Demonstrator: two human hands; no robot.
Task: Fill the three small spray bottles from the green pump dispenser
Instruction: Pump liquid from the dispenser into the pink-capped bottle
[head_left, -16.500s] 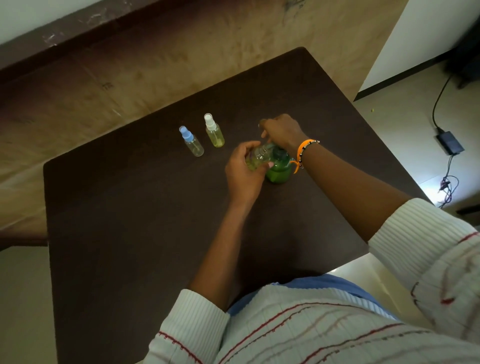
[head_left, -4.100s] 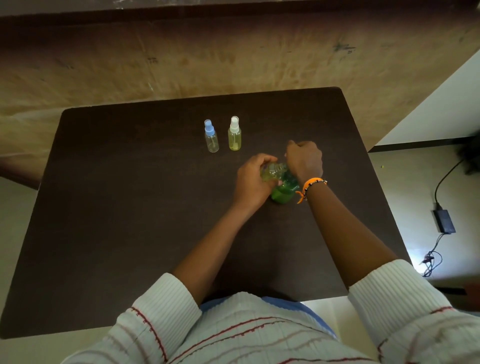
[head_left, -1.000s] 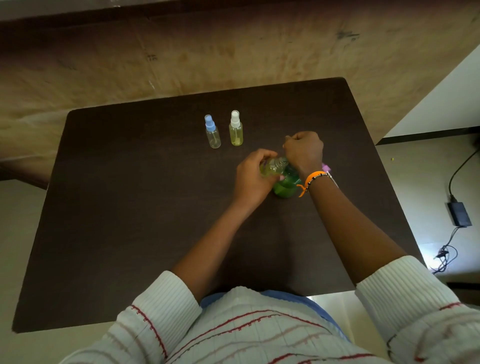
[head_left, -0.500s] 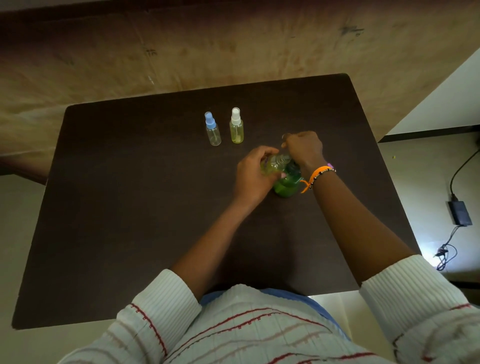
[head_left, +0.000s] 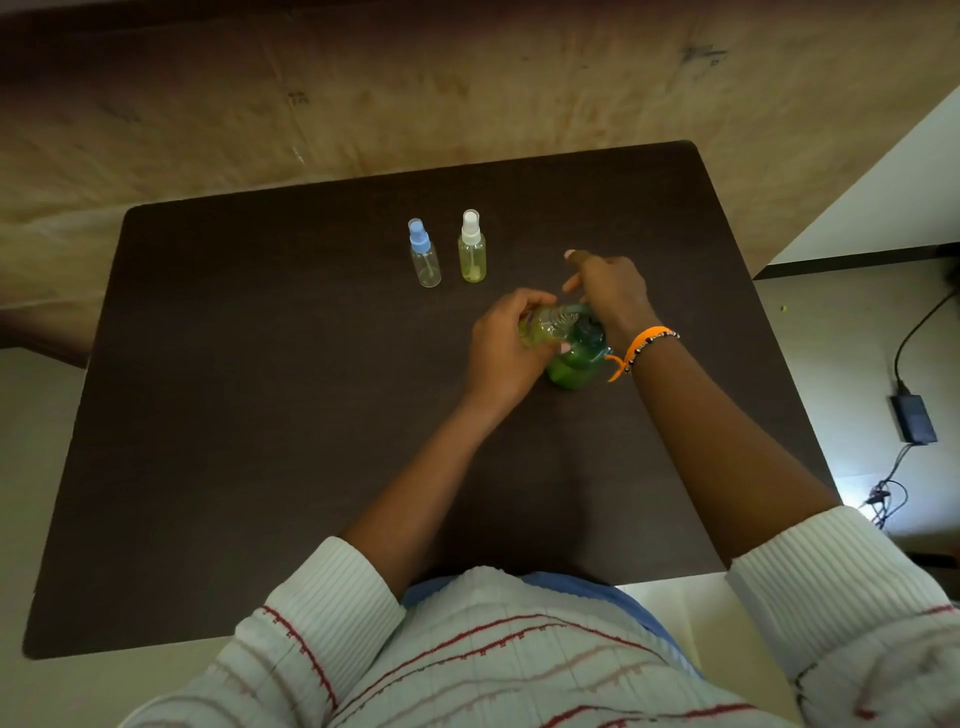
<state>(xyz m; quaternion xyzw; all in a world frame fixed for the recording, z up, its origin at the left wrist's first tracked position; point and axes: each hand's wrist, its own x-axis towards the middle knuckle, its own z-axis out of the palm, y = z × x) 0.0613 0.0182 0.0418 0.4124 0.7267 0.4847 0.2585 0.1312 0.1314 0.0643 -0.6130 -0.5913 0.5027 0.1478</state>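
Near the centre of the dark brown table, the green pump dispenser stands upright, its lower body visible and its top largely covered by the two hands. The left hand is wrapped around a small uncapped spray bottle, holding it tilted with its threaded neck toward the dispenser's head; the bottle holds pale yellow-green liquid, but the fingers hide most of its body, so the level cannot be read. The right hand rests over the top of the dispenser with its fingers loosely spread and the forefinger raised; whether the palm presses the pump or merely covers it cannot be told, since the pump head and nozzle lie beneath the hand. An orange wristband with a beaded strand circles the right wrist. Farther back on the table, well apart from the hands, two capped bottles stand upright just beside each other: a blue-capped bottle, which looks clear, and a white-capped bottle tinted yellow. White ribbed sleeves with red stripes are pushed up both forearms and run out of view at the lower edge. On the floor to the right, a black power adapter and its cable are partly cut off by the edge.
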